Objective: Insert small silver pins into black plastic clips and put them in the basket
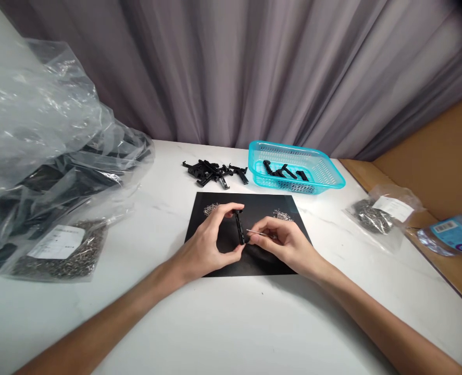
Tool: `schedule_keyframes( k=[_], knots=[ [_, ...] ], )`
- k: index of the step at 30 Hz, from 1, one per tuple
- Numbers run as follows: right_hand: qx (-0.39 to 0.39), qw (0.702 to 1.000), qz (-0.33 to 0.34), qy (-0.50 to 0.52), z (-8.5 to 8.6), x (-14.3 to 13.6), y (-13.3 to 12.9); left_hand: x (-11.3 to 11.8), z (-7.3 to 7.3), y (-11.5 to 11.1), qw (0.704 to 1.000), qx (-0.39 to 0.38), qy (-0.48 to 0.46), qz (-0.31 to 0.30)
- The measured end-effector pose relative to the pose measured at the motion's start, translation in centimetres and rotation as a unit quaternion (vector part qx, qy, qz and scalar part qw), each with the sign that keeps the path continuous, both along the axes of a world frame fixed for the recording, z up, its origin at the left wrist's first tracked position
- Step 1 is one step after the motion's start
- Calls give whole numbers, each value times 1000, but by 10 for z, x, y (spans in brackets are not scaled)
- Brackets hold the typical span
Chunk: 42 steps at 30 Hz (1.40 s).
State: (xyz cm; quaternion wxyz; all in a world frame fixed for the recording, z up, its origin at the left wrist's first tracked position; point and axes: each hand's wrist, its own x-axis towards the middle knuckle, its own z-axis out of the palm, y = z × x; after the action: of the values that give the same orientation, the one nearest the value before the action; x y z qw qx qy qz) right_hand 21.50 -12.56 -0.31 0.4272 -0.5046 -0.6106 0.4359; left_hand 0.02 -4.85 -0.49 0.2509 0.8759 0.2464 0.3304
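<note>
My left hand (211,242) grips a narrow black plastic part (239,227) by its two ends, between thumb and fingers, above a black mat (215,268). At the lower right of the part, my right hand (275,237) is closed in a pinch on a thin metal tool (254,232), whose pale tip points left towards the part. Most of this tool is hidden by the fingers, so its kind cannot be made out. Two heaps of small shiny metal pieces lie on the mat, the left heap (211,208) behind my left hand and the right heap (282,215) behind my right.
Behind the mat lies a pile of black plastic parts (209,172), beside a blue basket (332,177) with several more. A bag of metal pieces (74,260) and large clear plastic bags (51,120) fill the left. Another bag (375,216) and a bottle (455,233) stand right.
</note>
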Motion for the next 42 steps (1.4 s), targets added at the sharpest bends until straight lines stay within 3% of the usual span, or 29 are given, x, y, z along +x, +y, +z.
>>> schedule_keyframes(
  k=[18, 26, 34, 42],
  knots=[
    [79, 993, -32, -86, -1, 2, -1, 1, 2, 2, 1000, 29, -11, -6],
    [51, 996, -43, -54, -4, 0, -2, 0, 1, 0, 999, 41, -13, -11],
    [90, 983, -73, -142, -1, 0, -4, 1, 3, 0, 999, 41, -18, -6],
    [154, 975, -34, -157, 4, -3, -7, 1, -2, 4, 998, 57, -11, -18]
  ],
)
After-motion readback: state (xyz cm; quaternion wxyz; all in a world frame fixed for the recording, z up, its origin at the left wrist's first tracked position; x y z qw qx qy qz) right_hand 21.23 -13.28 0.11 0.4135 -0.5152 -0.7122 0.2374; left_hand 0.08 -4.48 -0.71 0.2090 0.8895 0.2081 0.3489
